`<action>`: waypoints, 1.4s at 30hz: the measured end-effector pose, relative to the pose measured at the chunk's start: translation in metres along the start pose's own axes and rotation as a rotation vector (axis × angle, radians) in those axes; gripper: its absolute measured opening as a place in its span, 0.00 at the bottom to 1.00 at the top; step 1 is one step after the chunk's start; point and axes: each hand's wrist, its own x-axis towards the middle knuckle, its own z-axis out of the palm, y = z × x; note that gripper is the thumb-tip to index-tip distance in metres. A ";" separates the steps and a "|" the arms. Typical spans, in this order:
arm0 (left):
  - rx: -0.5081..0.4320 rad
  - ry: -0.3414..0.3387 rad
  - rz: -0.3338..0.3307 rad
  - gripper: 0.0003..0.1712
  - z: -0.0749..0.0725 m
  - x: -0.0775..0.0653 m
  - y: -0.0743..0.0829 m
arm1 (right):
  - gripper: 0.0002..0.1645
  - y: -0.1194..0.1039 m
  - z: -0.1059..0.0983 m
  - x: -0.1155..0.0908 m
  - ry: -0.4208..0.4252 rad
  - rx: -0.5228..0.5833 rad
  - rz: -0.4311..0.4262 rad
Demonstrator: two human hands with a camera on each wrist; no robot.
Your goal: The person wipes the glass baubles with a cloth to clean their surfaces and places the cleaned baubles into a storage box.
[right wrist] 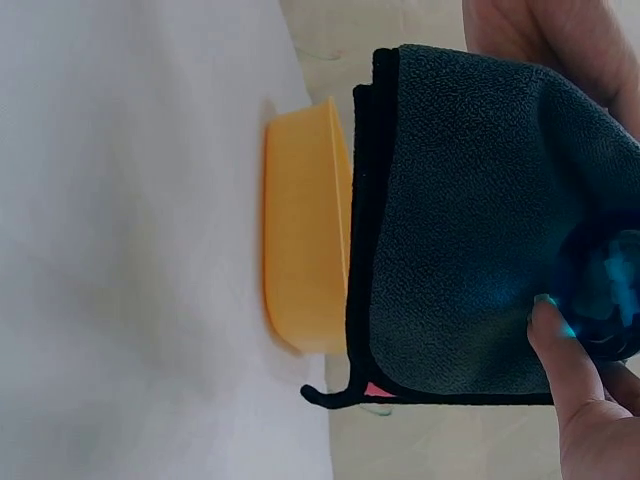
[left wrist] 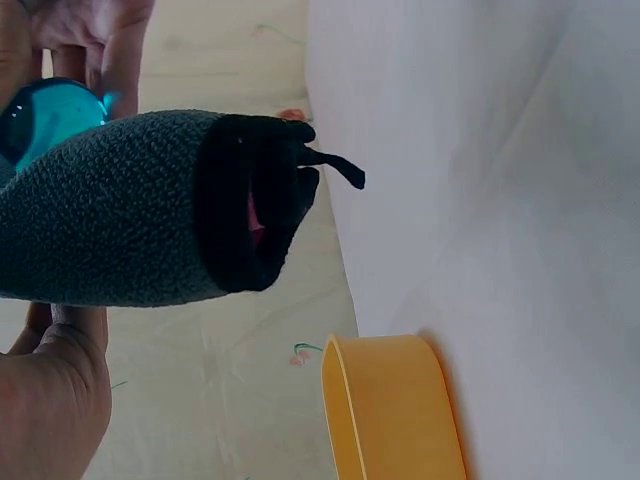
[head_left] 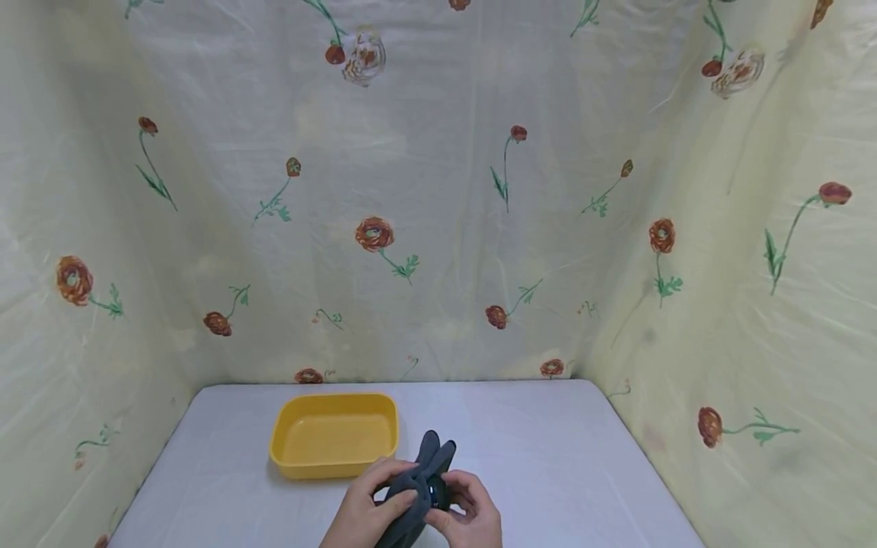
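A folded dark grey towel (head_left: pixel 426 455) with black edging is held up in front of me over the near part of the table. My left hand (head_left: pixel 370 504) grips it from the left, thumb across the folds. My right hand (head_left: pixel 476 511) pinches a round, glossy, see-through blue thing (head_left: pixel 438 493) against the towel's right side; what it is I cannot tell. The left wrist view has the towel (left wrist: pixel 120 215) side-on, with a black hanging loop and a sliver of pink inside. In the right wrist view, a fingertip (right wrist: pixel 548 315) touches the blue thing's rim.
A yellow rectangular tub (head_left: pixel 336 397) stands on the white-covered table (head_left: pixel 548 457), just beyond and left of my hands. Flower-patterned sheeting (head_left: pixel 452 266) hangs behind the table and along both sides.
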 end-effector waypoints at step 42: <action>0.049 -0.009 0.011 0.23 0.002 0.003 0.001 | 0.34 -0.002 0.002 -0.003 0.011 -0.105 -0.137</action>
